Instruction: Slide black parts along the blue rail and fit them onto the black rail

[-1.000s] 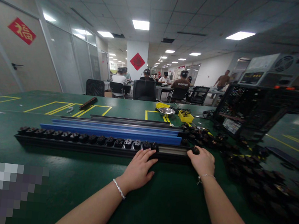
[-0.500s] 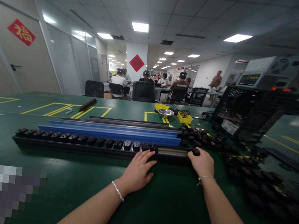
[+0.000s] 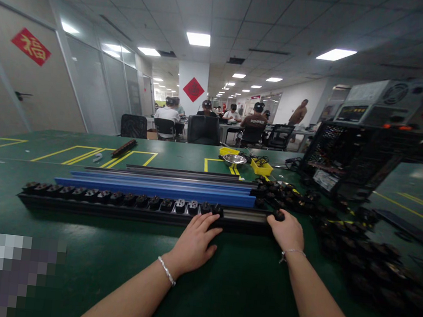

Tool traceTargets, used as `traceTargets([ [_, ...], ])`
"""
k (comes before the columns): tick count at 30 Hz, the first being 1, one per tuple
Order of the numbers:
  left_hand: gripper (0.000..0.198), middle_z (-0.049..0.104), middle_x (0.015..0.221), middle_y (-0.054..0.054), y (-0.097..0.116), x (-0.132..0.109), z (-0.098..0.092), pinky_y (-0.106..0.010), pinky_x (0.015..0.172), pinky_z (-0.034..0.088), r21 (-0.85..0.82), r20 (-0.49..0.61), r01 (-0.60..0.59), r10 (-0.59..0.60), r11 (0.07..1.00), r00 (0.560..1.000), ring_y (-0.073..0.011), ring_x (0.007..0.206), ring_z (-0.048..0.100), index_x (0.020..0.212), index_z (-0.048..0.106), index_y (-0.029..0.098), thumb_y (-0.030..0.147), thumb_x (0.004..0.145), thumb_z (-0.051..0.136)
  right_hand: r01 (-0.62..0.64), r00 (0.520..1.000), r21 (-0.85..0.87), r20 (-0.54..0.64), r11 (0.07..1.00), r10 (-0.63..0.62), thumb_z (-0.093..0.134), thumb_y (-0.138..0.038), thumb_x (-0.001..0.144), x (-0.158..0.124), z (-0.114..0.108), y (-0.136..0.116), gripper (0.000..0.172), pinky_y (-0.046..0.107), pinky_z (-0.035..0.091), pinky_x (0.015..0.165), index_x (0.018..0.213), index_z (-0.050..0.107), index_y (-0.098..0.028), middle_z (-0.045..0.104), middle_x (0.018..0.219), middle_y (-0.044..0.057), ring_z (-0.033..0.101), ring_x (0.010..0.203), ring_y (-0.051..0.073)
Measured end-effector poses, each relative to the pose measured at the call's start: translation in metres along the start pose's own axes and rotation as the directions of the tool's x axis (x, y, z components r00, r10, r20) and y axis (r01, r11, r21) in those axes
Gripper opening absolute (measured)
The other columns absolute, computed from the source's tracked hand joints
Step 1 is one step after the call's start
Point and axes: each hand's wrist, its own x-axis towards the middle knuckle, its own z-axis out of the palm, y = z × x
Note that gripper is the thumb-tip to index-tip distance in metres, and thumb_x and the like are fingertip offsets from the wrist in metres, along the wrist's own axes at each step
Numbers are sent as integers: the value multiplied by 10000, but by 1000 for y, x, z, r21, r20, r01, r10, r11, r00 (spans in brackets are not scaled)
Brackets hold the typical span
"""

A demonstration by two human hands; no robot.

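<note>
A long black rail [image 3: 115, 212] lies across the table in front of me. A row of black socket modules [image 3: 129, 200] fills its channel from the left end to past the middle, with two paler ones among them. My left hand [image 3: 196, 240] rests on the rail's near side, fingers stretched out and fingertips beside the last modules of the row. To its right, a bare stretch of channel [image 3: 245, 216] shows. At the rail's right end my right hand [image 3: 287, 232] is closed on a black socket module [image 3: 278, 215], its lower part hidden by fingers.
Blue rails [image 3: 155, 191] lie just behind the black one. Loose black modules [image 3: 357, 244] are heaped at the right. Farther back are a metal bowl [image 3: 234, 159], a yellow bin [image 3: 261, 168] and an open computer case [image 3: 342, 157]. People sit at desks beyond the table.
My right hand has shifted very slightly rightward with the module. My left hand stays in place. In the background a standing person has moved a little left.
</note>
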Motion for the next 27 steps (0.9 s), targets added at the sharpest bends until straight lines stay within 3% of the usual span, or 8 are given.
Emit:
traceTargets([
  [12, 463, 323, 1451, -29, 1, 0, -2, -466, 1116, 203, -1, 10, 3, -3, 1000, 1000, -240, 1344, 243, 1240, 494, 278, 287, 785, 578, -92, 993, 52, 74, 994, 88, 446, -437, 714, -1, -10, -6, 587, 374, 413, 904, 1201, 558, -128, 550, 1245, 139, 528, 1092, 298],
  [27, 453, 336, 1444, -32, 1, 1, 0, -463, 1116, 205, 3, 10, 11, -11, 1000, 1000, -240, 1338, 258, 1219, 513, 278, 279, 772, 591, -118, 992, 73, 48, 990, 115, 466, -420, 721, -1, -9, -3, 592, 378, 434, 882, 1229, 532, -124, 581, 1202, 149, 553, 1064, 294],
])
